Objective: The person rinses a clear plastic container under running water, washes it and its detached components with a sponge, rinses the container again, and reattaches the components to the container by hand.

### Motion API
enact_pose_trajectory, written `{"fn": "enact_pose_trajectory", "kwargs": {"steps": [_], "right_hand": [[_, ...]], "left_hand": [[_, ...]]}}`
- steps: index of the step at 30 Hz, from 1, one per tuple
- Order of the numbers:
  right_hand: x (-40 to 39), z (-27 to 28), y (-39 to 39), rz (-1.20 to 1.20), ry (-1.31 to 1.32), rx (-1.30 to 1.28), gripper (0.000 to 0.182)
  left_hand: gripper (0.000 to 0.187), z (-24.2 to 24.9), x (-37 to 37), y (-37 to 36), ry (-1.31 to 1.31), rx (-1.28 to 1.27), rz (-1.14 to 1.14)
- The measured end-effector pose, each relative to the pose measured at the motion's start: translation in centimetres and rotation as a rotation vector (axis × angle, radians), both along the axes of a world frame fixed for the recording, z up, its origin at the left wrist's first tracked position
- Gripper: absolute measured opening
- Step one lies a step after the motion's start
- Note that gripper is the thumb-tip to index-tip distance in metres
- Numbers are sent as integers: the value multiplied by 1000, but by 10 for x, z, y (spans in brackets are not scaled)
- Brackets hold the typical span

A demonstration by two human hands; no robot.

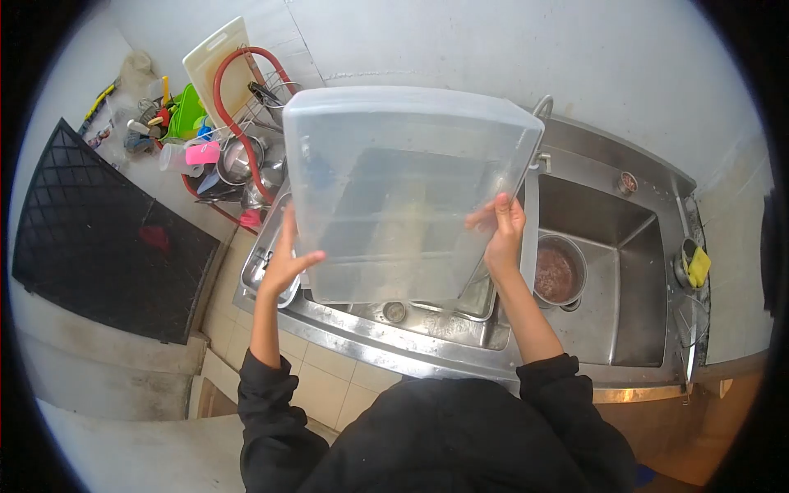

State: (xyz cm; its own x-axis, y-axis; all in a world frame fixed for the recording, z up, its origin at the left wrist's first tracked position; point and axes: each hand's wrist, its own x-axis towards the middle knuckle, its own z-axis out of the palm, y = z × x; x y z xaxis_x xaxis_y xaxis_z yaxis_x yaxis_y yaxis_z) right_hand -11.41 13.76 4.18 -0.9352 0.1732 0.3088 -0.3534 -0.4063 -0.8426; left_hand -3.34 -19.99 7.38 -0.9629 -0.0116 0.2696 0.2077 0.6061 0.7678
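A large translucent plastic bin (pixel 394 189) is lifted and tilted above the left sink basin. My left hand (pixel 283 264) grips its left side, with the thumb lying on the near face. At the right side my right hand (pixel 503 234) holds the bin, thumb pointing up and fingertips showing through or against the plastic. Below, part of the left basin with its drain (pixel 394 311) shows, while the bin hides the rest. A metal tray (pixel 283 297) with small dark items lies by my left hand.
In the right basin (pixel 633 304) stands a pot (pixel 559 271) with brownish contents. A faucet (pixel 542 156) rises behind the bin. A yellow sponge (pixel 699 268) sits at the far right. Left, a dish rack (pixel 220 90) holds a cutting board (pixel 222 62) and metal bowls (pixel 238 160).
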Motion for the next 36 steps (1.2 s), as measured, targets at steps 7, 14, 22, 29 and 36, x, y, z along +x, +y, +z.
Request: {"fn": "enact_pose_trajectory", "kwargs": {"steps": [7, 14, 22, 29, 36], "right_hand": [[-7, -26, -9, 7, -124, -210, 39], [0, -38, -23, -40, -258, -426, 36], [7, -39, -44, -28, -280, -446, 30], [16, -37, -66, -116, -206, -435, 28], [31, -36, -67, -166, -126, -237, 33]], "left_hand": [[100, 22, -7, 32, 53, 137, -2], [99, 43, -5, 29, 43, 36, -13], [99, 68, 13, 25, 112, -20, 17], [98, 84, 32, 11, 285, -183, 9], [100, 54, 46, -9, 368, -72, -24]]}}
